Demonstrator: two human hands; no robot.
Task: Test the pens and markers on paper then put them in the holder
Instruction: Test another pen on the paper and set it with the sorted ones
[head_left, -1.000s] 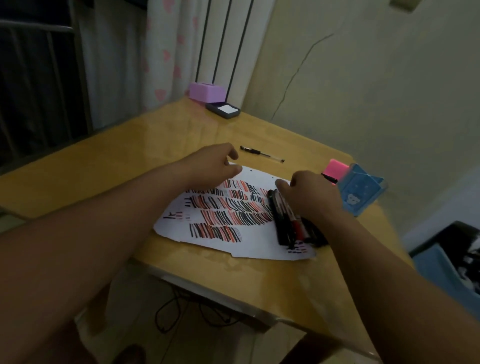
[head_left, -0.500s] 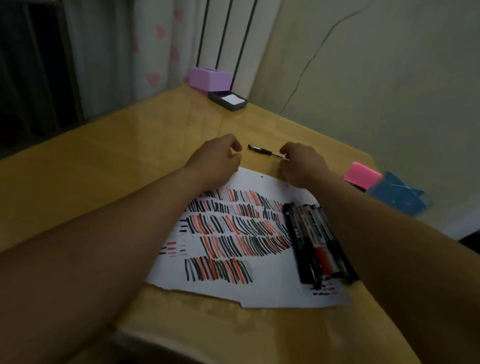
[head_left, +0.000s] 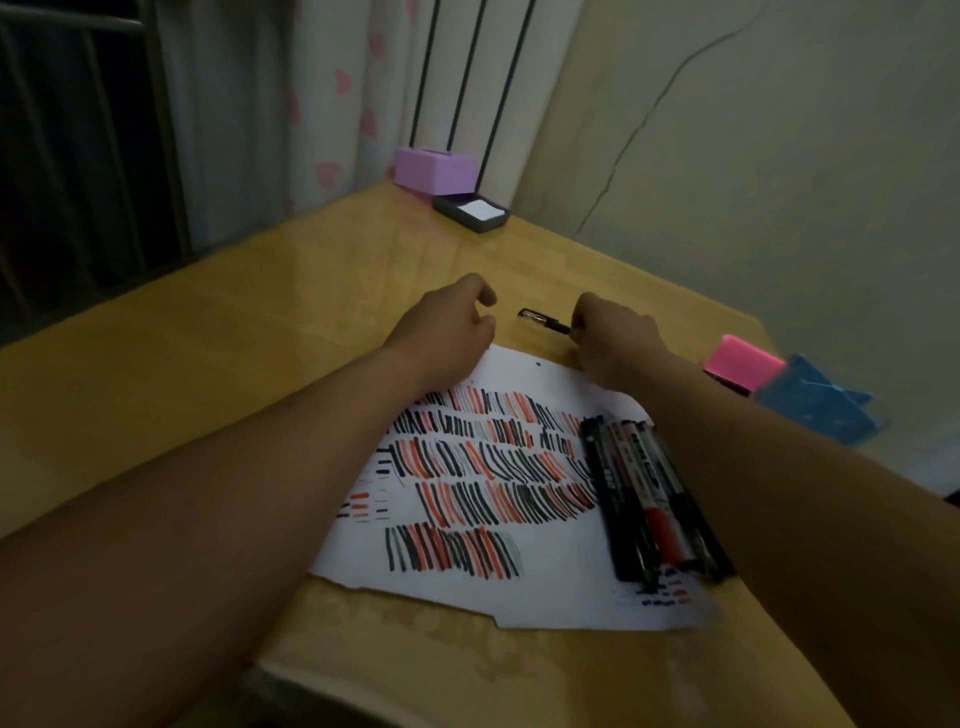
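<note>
A white sheet of paper covered in rows of black and red strokes lies on the yellow table. Several black and red markers lie side by side on the paper's right part, partly under my right forearm. A thin black pen lies on the table just beyond the paper. My right hand has its fingers closed on the pen's near end. My left hand rests curled on the paper's far left corner, holding nothing. A blue holder lies at the right edge.
A pink block sits beside the blue holder. At the table's far corner stand a purple box and a dark tray with a white pad. A wall runs along the right, and curtains hang behind. The table's front edge is near my elbows.
My right hand left the markers and reached forward to the black pen, closing on its end. My left hand stayed at the paper's corner. The view tilted down and closer.
</note>
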